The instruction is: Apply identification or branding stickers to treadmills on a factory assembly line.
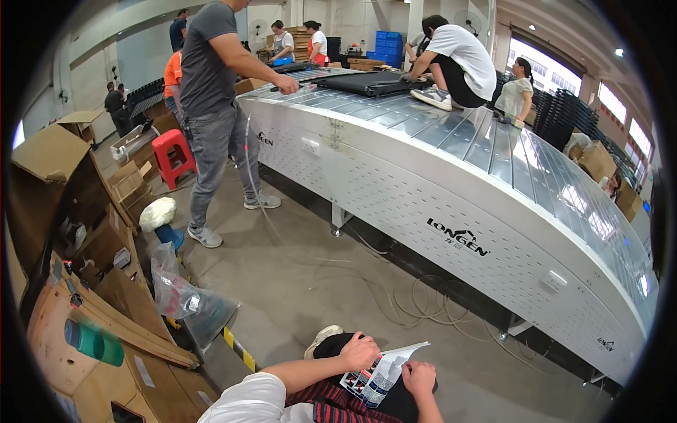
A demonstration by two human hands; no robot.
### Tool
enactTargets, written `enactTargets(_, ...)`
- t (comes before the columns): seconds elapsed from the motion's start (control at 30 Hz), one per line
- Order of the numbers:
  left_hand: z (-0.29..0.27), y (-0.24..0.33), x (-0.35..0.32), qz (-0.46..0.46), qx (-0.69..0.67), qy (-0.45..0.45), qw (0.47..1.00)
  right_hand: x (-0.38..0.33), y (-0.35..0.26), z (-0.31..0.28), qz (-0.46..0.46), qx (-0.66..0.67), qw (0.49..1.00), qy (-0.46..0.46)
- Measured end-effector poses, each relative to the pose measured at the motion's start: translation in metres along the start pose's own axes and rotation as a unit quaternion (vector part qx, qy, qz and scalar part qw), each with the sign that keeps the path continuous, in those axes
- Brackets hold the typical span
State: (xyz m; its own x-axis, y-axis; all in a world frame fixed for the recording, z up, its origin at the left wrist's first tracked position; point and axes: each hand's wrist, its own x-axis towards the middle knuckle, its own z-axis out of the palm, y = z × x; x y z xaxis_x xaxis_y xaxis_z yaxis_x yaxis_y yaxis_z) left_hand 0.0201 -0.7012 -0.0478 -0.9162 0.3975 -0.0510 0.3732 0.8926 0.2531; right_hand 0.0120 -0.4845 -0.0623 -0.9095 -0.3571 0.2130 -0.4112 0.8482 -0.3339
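Observation:
Over my lap, a printed sheet (374,384) with red, black and blue patches rests against my dark trousers. It looks like a sheet of labels, and a pale, blank part curls up along its upper right side. My left hand (360,352) is closed at the sheet's upper left edge, its fingertips partly hidden. At the right edge, my right hand (419,378) has its fingers curled in and pressed together by the paper. Exactly what the right fingertips pinch is hidden. A red and dark striped cloth (338,405) lies below the sheet.
A long white conveyor (423,204) with a slatted metal top curves across ahead; one person crouches on it, another stands beside it. Loose hoses (430,299) lie on the floor. At left are cardboard boxes (134,303), a plastic bag (187,296), a green bottle (95,342) and a red stool (173,158).

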Motion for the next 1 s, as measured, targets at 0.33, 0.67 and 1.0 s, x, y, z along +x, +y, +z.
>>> enactTargets(0.33,0.006,-0.005,-0.006,0.008,0.010,0.051,0.999,0.000,-0.006,-0.003,0.012,-0.002,1.000,-0.011)
enactTargets(0.67,-0.001,-0.008,-0.021,0.005,-0.020,0.074,0.997,0.007,-0.007,0.012,0.005,-0.006,1.000,-0.021)
enactTargets(1.0,-0.001,-0.019,-0.029,0.000,-0.040,0.097,0.995,0.007,-0.010,0.020,0.022,-0.032,0.999,-0.032)
